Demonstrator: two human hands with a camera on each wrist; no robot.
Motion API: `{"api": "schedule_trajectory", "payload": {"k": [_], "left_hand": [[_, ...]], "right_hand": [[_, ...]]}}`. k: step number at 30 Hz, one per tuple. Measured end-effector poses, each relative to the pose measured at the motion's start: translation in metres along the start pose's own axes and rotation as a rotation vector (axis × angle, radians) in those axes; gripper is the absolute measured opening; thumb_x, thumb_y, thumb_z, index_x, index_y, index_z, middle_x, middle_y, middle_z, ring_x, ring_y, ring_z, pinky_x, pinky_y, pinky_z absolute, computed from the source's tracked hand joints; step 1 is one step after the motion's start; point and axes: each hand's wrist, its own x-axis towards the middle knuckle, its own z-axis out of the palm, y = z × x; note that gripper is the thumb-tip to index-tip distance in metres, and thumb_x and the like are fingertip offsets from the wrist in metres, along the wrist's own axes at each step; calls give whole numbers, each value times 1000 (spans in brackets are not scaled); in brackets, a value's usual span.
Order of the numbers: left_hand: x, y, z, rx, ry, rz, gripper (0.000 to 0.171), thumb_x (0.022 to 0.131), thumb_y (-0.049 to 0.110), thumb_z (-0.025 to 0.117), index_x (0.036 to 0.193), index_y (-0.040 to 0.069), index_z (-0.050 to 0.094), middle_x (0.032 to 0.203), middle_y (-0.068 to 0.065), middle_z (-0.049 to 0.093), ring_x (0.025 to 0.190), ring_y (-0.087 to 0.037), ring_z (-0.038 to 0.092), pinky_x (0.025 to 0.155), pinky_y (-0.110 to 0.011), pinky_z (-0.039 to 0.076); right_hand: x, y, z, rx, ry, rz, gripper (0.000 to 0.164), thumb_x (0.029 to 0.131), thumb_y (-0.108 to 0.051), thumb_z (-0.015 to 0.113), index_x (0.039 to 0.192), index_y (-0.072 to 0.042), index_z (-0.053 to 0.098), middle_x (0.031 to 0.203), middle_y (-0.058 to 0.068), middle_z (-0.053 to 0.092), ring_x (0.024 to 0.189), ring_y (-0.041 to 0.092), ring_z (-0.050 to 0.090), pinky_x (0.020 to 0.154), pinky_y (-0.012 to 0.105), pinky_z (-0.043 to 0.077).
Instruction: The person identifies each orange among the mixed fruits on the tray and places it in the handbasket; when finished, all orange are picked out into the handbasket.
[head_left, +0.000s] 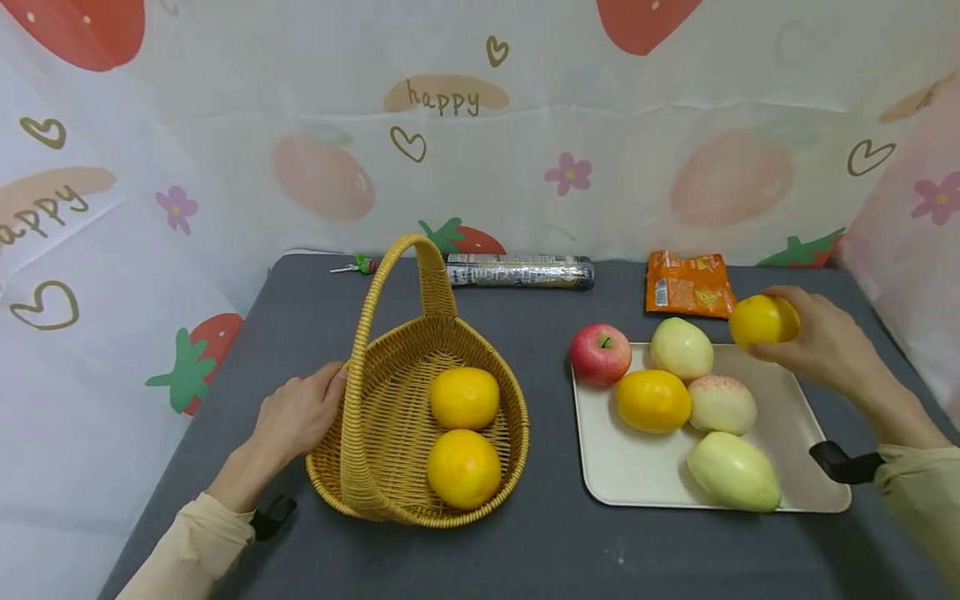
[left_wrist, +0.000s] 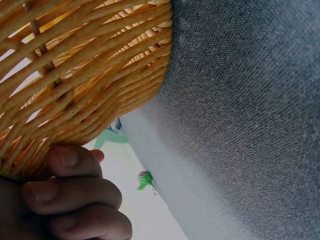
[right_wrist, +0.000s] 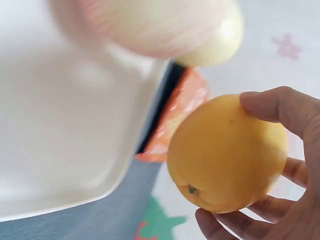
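Note:
My right hand [head_left: 832, 337] holds an orange [head_left: 756, 321] above the back right corner of the white tray [head_left: 637, 479]. In the right wrist view, thumb and fingers curl round the orange [right_wrist: 227, 152]. My left hand [head_left: 300, 417] grips the left rim of a wicker basket [head_left: 390, 400], its fingers [left_wrist: 75, 190] curled at the weave in the left wrist view. Two more oranges, one behind [head_left: 464, 398] and one in front [head_left: 463, 469], lie inside the basket. On the tray sit a red apple [head_left: 601, 355], another orange [head_left: 653, 402] and several pale fruits [head_left: 733, 472].
Behind the tray lies an orange snack packet [head_left: 690, 283]. A long silver-wrapped package [head_left: 521, 272] and a green-wrapped lollipop [head_left: 364, 264] lie along the table's back edge. The basket's tall handle [head_left: 367, 333] arches up beside my left hand. Printed cloth [head_left: 480, 183] hangs behind and at both sides.

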Motion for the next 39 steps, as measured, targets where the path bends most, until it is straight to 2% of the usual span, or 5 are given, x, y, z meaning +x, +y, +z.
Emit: {"api": "schedule_trajectory", "payload": {"k": [9, 16, 23, 34, 39], "left_hand": [[0, 0, 0, 8, 0, 1, 48, 108, 39, 26, 138, 12, 52, 106, -18, 69, 81, -32, 66, 58, -44, 46], [0, 2, -1, 12, -9, -10, 49, 108, 40, 25, 139, 12, 51, 109, -19, 68, 82, -32, 66, 59, -45, 47], [0, 2, -2, 6, -7, 9, 51, 108, 40, 25, 141, 12, 50, 115, -22, 67, 91, -41, 66, 60, -49, 48], [-1, 0, 0, 4, -4, 4, 50, 108, 41, 24, 141, 14, 50, 113, -19, 68, 88, -36, 67, 59, -47, 47], [-1, -1, 0, 2, -4, 8, 50, 108, 40, 24, 142, 14, 49, 113, -19, 68, 87, -35, 67, 58, -45, 47]], "right_hand": [[-8, -66, -10, 52, 76, -119, 77, 80, -28, 80, 144, -8, 41, 137, 30, 44, 104, 46, 51, 79, 63, 44], [-18, -111, -6, 44, 171, -326, 75, 75, -22, 84, 140, -13, 48, 128, 17, 54, 86, 30, 59, 65, 46, 50], [-26, -147, 1, 55, 213, -511, 72, 71, -19, 84, 136, -14, 53, 125, 14, 56, 90, 27, 58, 65, 42, 50], [-36, -195, 30, 88, 74, -681, 67, 76, -26, 80, 138, -17, 54, 127, 12, 53, 102, 25, 60, 80, 38, 54], [-38, -207, 42, 23, 71, -724, 71, 74, -30, 79, 138, -16, 50, 130, 9, 55, 112, 26, 57, 83, 39, 54]]}}
